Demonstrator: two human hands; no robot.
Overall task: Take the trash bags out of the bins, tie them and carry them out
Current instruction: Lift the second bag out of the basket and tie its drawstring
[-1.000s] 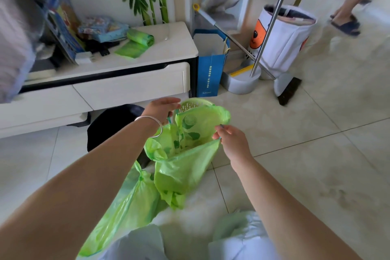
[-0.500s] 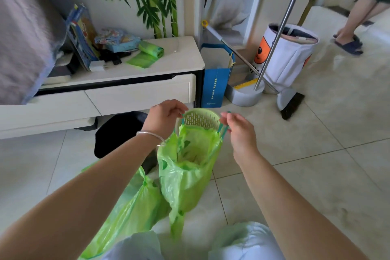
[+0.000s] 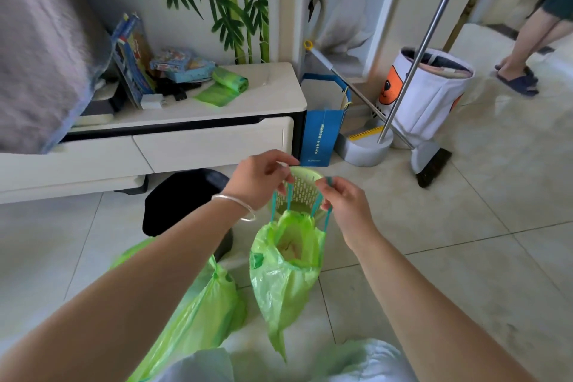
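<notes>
Two hands are held close together above a small green trash bag [image 3: 285, 273]. The left hand [image 3: 259, 181] is curled round one pair of teal drawstrings [image 3: 280, 200]; the right hand [image 3: 345, 203] pinches the other pair at its fingertips. The bag hangs from these strings just below both hands, its mouth partly gathered, some litter visible inside. A pale green slotted bin [image 3: 302, 192] is seen directly between and beyond the hands. A second green bag [image 3: 204, 310] lies on the tiled floor [image 3: 465, 257], under the left forearm. A black bin [image 3: 183, 198] stands left of the left hand. A roll of green bags [image 3: 228, 84] rests on the white cabinet [image 3: 198, 146] beyond the left hand.
</notes>
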